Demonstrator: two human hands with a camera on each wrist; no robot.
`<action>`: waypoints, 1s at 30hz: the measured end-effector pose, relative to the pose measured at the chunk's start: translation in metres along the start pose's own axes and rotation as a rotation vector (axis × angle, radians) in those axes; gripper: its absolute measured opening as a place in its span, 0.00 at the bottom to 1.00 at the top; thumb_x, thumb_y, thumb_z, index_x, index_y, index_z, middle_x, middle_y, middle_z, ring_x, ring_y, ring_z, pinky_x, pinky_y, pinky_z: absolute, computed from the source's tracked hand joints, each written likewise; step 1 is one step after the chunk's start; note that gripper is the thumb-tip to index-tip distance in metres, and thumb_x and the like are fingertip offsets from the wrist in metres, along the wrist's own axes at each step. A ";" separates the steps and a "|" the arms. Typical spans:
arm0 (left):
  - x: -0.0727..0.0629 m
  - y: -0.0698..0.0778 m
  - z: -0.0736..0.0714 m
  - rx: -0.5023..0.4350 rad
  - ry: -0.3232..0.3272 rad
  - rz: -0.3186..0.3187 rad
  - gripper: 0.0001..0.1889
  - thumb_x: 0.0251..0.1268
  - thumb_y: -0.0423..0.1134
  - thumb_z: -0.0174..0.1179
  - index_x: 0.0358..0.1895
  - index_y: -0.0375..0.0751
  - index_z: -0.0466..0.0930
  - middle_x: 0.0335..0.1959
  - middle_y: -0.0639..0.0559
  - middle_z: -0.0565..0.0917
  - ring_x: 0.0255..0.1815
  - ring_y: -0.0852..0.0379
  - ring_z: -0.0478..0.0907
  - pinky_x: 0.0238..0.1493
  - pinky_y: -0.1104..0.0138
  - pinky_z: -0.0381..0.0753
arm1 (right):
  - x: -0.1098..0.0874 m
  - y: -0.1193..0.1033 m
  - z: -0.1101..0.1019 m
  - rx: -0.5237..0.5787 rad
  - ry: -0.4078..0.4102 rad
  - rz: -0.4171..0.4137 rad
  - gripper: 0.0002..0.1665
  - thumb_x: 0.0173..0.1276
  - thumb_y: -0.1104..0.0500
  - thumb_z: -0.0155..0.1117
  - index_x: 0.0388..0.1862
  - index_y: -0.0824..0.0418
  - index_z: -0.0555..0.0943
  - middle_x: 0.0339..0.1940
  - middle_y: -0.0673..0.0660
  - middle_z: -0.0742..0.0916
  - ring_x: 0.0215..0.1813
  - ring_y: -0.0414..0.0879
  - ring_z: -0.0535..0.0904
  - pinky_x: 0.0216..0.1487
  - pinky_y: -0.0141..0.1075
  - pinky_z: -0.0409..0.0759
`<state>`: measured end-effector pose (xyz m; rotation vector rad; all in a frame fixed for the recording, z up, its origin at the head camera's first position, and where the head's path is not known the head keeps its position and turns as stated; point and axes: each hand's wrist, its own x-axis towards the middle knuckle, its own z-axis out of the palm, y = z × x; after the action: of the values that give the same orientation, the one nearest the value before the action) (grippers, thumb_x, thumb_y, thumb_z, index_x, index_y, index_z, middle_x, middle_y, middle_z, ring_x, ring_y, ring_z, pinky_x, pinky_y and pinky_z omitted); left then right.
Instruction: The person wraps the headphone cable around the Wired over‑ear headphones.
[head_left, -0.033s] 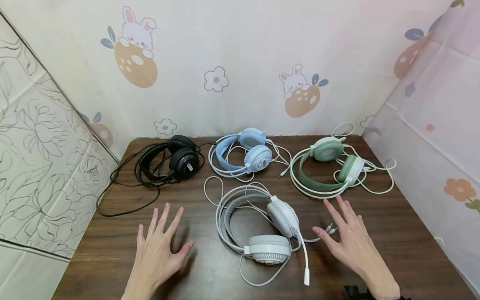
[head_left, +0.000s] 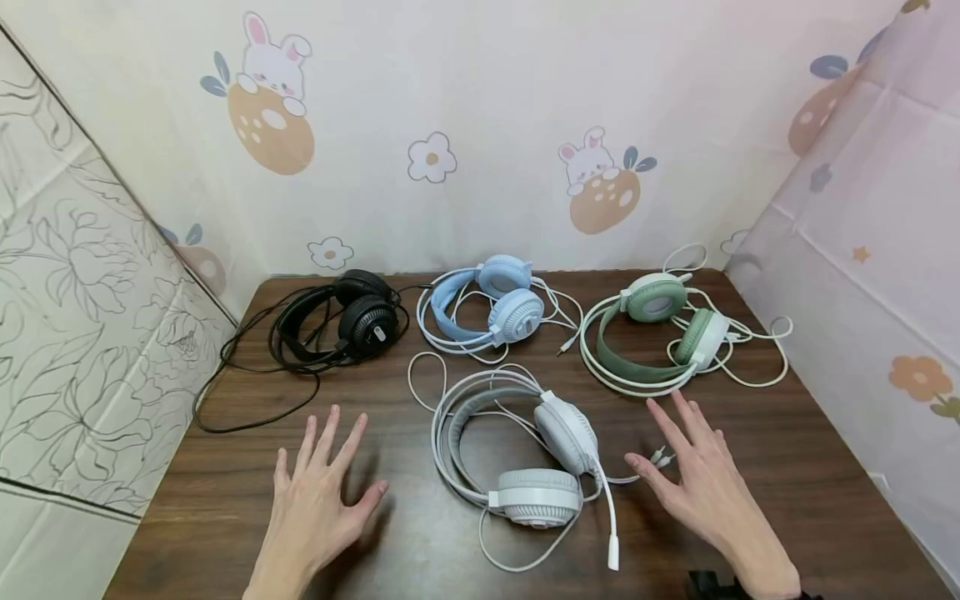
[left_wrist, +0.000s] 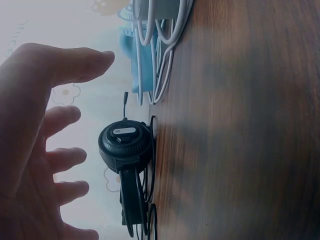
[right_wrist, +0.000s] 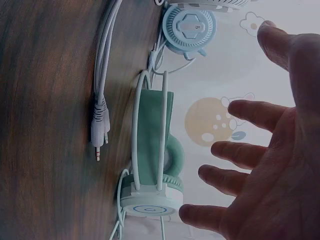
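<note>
Both hands hover palm down over the wooden table with fingers spread, holding nothing. My left hand [head_left: 311, 500] is left of a white headset [head_left: 538, 497], which lies front and centre with its microphone boom pointing toward me. To the right of that headset is my right hand [head_left: 705, 483], its thumb near two audio plugs [head_left: 662, 457] and its fingertips just in front of a green and white headset [head_left: 652, 367]. A black headset [head_left: 367, 325] lies at the back left, beyond the left hand. Between it and the green one sits a light blue headset [head_left: 516, 317].
Loose cables spread around each headset; a black cable [head_left: 255, 429] loops toward the left edge of the table [head_left: 405, 567]. A curtain [head_left: 495, 92] with rabbit and flower prints hangs behind, and panels stand along both sides.
</note>
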<state>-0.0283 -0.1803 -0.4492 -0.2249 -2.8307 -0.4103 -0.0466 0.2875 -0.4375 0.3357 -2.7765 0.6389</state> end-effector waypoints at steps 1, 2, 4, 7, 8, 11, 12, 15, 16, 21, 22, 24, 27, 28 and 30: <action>0.001 0.000 0.000 0.000 -0.004 0.000 0.48 0.56 0.60 0.69 0.81 0.63 0.58 0.81 0.43 0.60 0.80 0.33 0.56 0.64 0.23 0.57 | 0.001 0.000 0.000 -0.001 -0.004 -0.001 0.47 0.65 0.45 0.72 0.80 0.53 0.64 0.81 0.69 0.61 0.80 0.72 0.54 0.68 0.79 0.53; 0.002 0.000 0.001 0.000 -0.007 -0.001 0.48 0.56 0.60 0.69 0.81 0.63 0.58 0.81 0.43 0.61 0.80 0.33 0.56 0.64 0.23 0.57 | 0.001 -0.001 -0.001 0.003 -0.008 -0.003 0.47 0.65 0.45 0.72 0.80 0.53 0.64 0.81 0.69 0.61 0.80 0.72 0.54 0.68 0.78 0.53; 0.004 0.000 0.001 -0.001 -0.015 -0.004 0.47 0.57 0.60 0.69 0.81 0.62 0.58 0.81 0.43 0.60 0.81 0.34 0.55 0.65 0.23 0.57 | 0.003 -0.003 -0.001 0.014 -0.020 -0.005 0.47 0.66 0.45 0.72 0.80 0.53 0.65 0.81 0.69 0.62 0.80 0.73 0.55 0.69 0.77 0.53; 0.006 0.001 0.002 -0.002 -0.033 -0.012 0.47 0.57 0.60 0.69 0.81 0.62 0.58 0.81 0.43 0.60 0.81 0.34 0.55 0.65 0.24 0.57 | 0.004 -0.010 -0.003 0.033 -0.030 -0.016 0.46 0.64 0.46 0.73 0.78 0.54 0.67 0.80 0.68 0.64 0.77 0.74 0.59 0.68 0.75 0.58; 0.006 0.001 0.002 -0.004 -0.038 -0.015 0.47 0.58 0.60 0.68 0.81 0.62 0.58 0.82 0.43 0.59 0.81 0.34 0.54 0.65 0.24 0.57 | 0.004 -0.013 -0.003 0.038 -0.026 -0.025 0.45 0.63 0.47 0.74 0.77 0.54 0.69 0.79 0.66 0.66 0.76 0.74 0.61 0.67 0.74 0.61; 0.006 0.001 0.003 -0.007 -0.052 -0.019 0.47 0.59 0.60 0.68 0.81 0.62 0.57 0.82 0.42 0.58 0.81 0.34 0.54 0.65 0.24 0.57 | 0.004 -0.024 -0.001 0.040 -0.004 -0.090 0.44 0.60 0.48 0.77 0.74 0.53 0.73 0.77 0.62 0.71 0.75 0.67 0.65 0.74 0.59 0.65; 0.006 0.001 0.003 -0.008 -0.054 -0.020 0.47 0.59 0.60 0.68 0.81 0.62 0.57 0.82 0.42 0.58 0.81 0.33 0.54 0.65 0.24 0.57 | 0.004 -0.028 0.001 0.045 0.007 -0.131 0.43 0.59 0.48 0.78 0.73 0.53 0.74 0.75 0.61 0.73 0.76 0.63 0.66 0.76 0.51 0.65; 0.006 0.001 0.004 -0.005 -0.062 -0.022 0.47 0.59 0.60 0.68 0.81 0.61 0.57 0.82 0.42 0.58 0.80 0.33 0.55 0.65 0.23 0.58 | 0.005 -0.043 0.006 0.068 0.039 -0.285 0.39 0.60 0.45 0.77 0.69 0.54 0.78 0.70 0.59 0.78 0.75 0.54 0.68 0.79 0.29 0.53; 0.006 0.001 0.004 -0.006 -0.066 -0.023 0.47 0.59 0.60 0.68 0.81 0.60 0.58 0.82 0.41 0.58 0.80 0.33 0.55 0.65 0.23 0.58 | 0.006 -0.048 0.008 0.077 0.048 -0.340 0.38 0.61 0.42 0.75 0.68 0.55 0.79 0.68 0.59 0.80 0.74 0.54 0.69 0.78 0.25 0.49; 0.009 0.004 0.007 -0.039 -0.087 -0.019 0.47 0.59 0.57 0.70 0.81 0.59 0.58 0.81 0.41 0.59 0.79 0.33 0.59 0.65 0.24 0.60 | 0.008 -0.076 0.021 -0.028 -0.016 -0.476 0.45 0.55 0.33 0.75 0.69 0.50 0.78 0.68 0.59 0.79 0.74 0.61 0.69 0.77 0.50 0.63; 0.010 0.004 0.008 -0.049 -0.088 -0.014 0.47 0.59 0.57 0.70 0.81 0.58 0.58 0.81 0.41 0.60 0.79 0.33 0.60 0.64 0.25 0.61 | 0.008 -0.081 0.025 -0.064 -0.040 -0.476 0.48 0.52 0.33 0.77 0.70 0.49 0.77 0.69 0.60 0.78 0.74 0.63 0.68 0.73 0.56 0.67; 0.012 0.006 0.009 -0.075 -0.086 -0.002 0.46 0.59 0.55 0.70 0.80 0.58 0.60 0.80 0.41 0.62 0.77 0.34 0.63 0.64 0.27 0.64 | 0.008 -0.089 0.034 -0.128 -0.069 -0.458 0.51 0.44 0.32 0.80 0.67 0.48 0.78 0.71 0.62 0.75 0.76 0.66 0.65 0.62 0.63 0.74; 0.018 0.010 0.012 -0.157 -0.066 0.016 0.43 0.60 0.51 0.71 0.79 0.56 0.63 0.78 0.41 0.66 0.74 0.35 0.69 0.63 0.31 0.71 | 0.012 -0.093 0.049 -0.111 -0.030 -0.441 0.46 0.36 0.36 0.85 0.56 0.50 0.82 0.68 0.65 0.74 0.76 0.71 0.62 0.55 0.66 0.78; 0.023 0.012 0.013 -0.208 -0.059 0.021 0.41 0.61 0.50 0.70 0.78 0.55 0.64 0.77 0.42 0.68 0.73 0.37 0.70 0.63 0.33 0.72 | 0.015 -0.092 0.052 -0.083 -0.005 -0.448 0.43 0.35 0.38 0.87 0.52 0.50 0.82 0.67 0.65 0.74 0.75 0.72 0.63 0.54 0.65 0.79; 0.036 0.017 0.014 -0.335 -0.045 0.034 0.39 0.63 0.47 0.70 0.78 0.52 0.65 0.76 0.44 0.70 0.73 0.39 0.72 0.66 0.38 0.73 | 0.022 -0.088 0.055 -0.024 0.041 -0.483 0.37 0.35 0.45 0.88 0.47 0.50 0.82 0.65 0.64 0.76 0.74 0.74 0.64 0.54 0.63 0.81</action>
<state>-0.0625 -0.1561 -0.4481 -0.3519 -2.7807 -0.8823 -0.0540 0.1816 -0.4434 0.9358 -2.5160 0.4804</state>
